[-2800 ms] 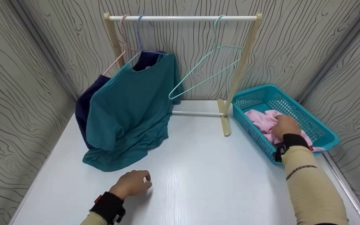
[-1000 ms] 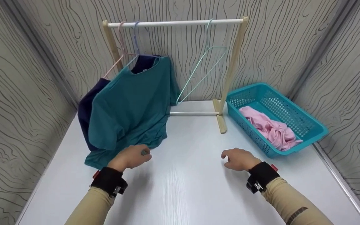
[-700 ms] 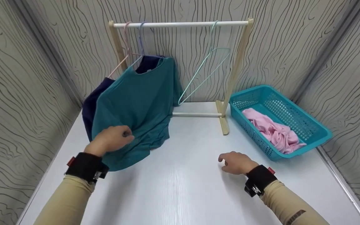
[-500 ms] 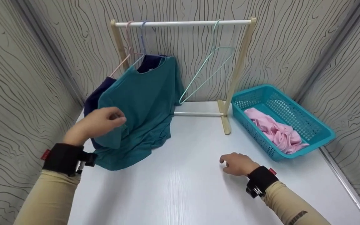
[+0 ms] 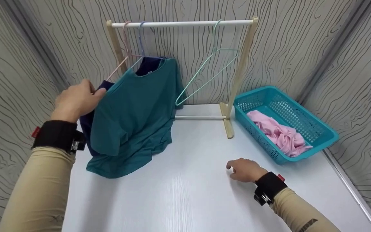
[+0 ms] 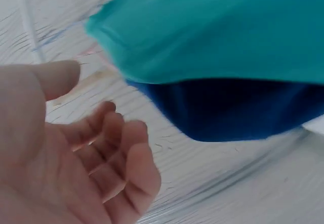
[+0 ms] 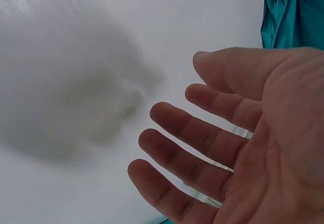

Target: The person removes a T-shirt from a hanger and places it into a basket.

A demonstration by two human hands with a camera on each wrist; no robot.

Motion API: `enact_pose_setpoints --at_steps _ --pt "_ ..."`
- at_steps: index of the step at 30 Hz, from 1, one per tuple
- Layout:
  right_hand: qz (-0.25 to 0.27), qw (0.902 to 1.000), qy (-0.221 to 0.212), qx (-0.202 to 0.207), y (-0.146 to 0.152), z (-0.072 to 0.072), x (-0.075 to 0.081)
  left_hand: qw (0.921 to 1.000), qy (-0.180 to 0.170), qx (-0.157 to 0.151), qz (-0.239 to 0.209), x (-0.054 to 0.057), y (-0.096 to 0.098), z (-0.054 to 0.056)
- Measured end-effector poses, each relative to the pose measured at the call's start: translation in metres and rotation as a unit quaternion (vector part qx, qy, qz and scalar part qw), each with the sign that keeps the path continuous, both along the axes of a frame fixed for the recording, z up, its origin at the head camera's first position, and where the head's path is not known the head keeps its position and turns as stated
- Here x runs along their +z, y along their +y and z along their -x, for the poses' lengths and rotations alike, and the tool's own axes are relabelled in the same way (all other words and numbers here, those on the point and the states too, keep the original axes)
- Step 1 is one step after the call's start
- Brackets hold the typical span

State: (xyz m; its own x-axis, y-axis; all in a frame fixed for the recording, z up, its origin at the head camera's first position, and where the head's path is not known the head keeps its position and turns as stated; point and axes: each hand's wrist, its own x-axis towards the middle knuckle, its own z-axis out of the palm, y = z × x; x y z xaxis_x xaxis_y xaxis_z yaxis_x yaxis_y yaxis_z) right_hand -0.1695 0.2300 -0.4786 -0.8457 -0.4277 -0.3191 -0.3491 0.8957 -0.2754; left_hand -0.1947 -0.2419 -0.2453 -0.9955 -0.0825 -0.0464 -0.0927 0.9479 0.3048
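My left hand (image 5: 77,100) is raised at the left side of the hung shirts, close to their shoulders. Seen from the left wrist, its fingers (image 6: 139,171) are loosely bent and hold nothing, apart from the cloth. A teal shirt (image 5: 140,103) hangs on a blue-purple hanger (image 5: 140,38), its hem lying on the table. Behind it is a navy shirt (image 5: 86,124) on a pink hanger (image 5: 118,67), mostly hidden. My right hand (image 5: 246,170) hovers over the white table (image 5: 185,193), fingers relaxed and holding nothing. To its right, a crumpled pink cloth (image 5: 279,133) lies in a teal basket (image 5: 328,132).
The clothes rack (image 5: 182,24) has a white rail on wooden uprights and stands against the back wall. A mint green hanger (image 5: 194,78) without a garment hangs near its right end. Patterned walls (image 5: 356,90) enclose the table at the back and both sides.
My right hand has let go of the pink cloth and come back over the table. My left hand has risen leftward from the table to the shirts' shoulders.
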Motion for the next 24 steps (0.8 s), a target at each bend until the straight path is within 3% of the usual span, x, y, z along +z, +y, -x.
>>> enact_pose_setpoints --at_steps 4,8,15,24 --pt "0.009 0.9999 -0.009 -0.005 0.001 -0.002 0.000 0.9987 -0.049 -0.013 0.005 -0.008 0.007 0.010" --pt "0.019 0.9995 -0.021 -0.011 0.003 -0.002 -0.001 0.9977 -0.056 -0.037 0.002 -0.018 0.023 0.018" --pt "0.028 0.9988 -0.031 -0.024 0.005 -0.004 -0.005 0.9983 -0.025 -0.052 -0.006 -0.030 0.052 0.029" --pt "0.044 0.9983 -0.027 -0.025 0.009 -0.008 -0.006 0.9971 0.059 -0.044 -0.019 -0.039 0.074 0.041"
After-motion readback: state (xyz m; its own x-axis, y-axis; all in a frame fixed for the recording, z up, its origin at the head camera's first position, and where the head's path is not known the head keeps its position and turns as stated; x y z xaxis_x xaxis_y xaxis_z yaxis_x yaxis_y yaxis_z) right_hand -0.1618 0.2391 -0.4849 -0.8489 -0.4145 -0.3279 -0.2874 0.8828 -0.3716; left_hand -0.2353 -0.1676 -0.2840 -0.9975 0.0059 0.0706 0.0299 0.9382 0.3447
